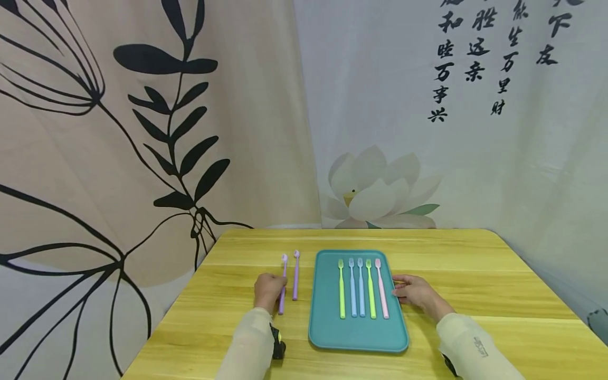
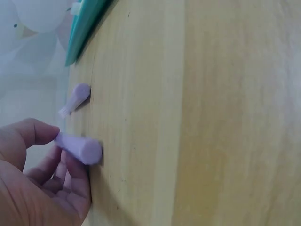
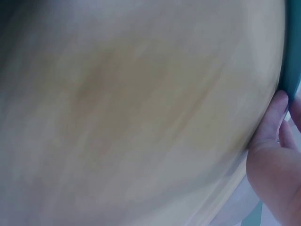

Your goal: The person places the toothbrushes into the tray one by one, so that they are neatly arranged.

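My left hand (image 1: 268,290) pinches a purple toothbrush (image 1: 282,305) between thumb and fingers, left of the tray. The left wrist view shows its thick handle end (image 2: 89,150) pointing at the camera, close over the wood. A second purple toothbrush (image 1: 296,279) lies just to its right on the table. On the teal tray (image 1: 328,332) lie several toothbrushes side by side: green (image 1: 342,295), blue (image 1: 353,295), another blue, another green and pink (image 1: 382,295). At the tray's right edge, my right hand (image 1: 418,294) holds the rim with thumb and fingers.
The yellow wooden table (image 1: 484,274) extends on both sides of the tray. Behind its far edge hangs a printed curtain (image 1: 266,132) with plants and writing. A dark wrist device (image 1: 277,343) sits at the left sleeve.
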Demonstrator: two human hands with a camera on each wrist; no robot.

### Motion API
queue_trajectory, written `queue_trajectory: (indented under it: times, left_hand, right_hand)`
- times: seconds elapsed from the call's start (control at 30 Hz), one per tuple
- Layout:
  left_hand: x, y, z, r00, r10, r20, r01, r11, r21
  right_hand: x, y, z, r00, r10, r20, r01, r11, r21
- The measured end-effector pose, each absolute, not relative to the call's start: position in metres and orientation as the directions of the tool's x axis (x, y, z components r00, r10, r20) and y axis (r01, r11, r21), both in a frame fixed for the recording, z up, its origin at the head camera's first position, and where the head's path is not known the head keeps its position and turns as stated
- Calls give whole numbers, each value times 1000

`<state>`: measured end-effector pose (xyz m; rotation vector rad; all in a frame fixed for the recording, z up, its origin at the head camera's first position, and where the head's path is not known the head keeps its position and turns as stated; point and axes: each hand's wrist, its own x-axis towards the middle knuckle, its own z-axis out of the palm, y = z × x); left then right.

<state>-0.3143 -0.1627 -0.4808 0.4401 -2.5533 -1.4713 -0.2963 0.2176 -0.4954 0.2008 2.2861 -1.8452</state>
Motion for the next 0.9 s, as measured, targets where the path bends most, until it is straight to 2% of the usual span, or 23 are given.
queue_trajectory:
  times: [0.3, 0.63, 0.9]
  left_hand:
    - [-318, -165, -476, -938, -348, -13, -178, 446, 877]
    - [-324, -161, -466, -931, -360, -52, -189, 356, 915]
    - [-324, -151, -461, -925, -379, -8, -168, 390, 905]
  right_hand:
    - [-295, 217, -495, -972, -21, -233, 223, 206, -953]
    - [-296, 217, -496, -972, -14, -235, 227, 208, -951]
    - [-295, 217, -497, -972, -10, -234, 227, 211, -951]
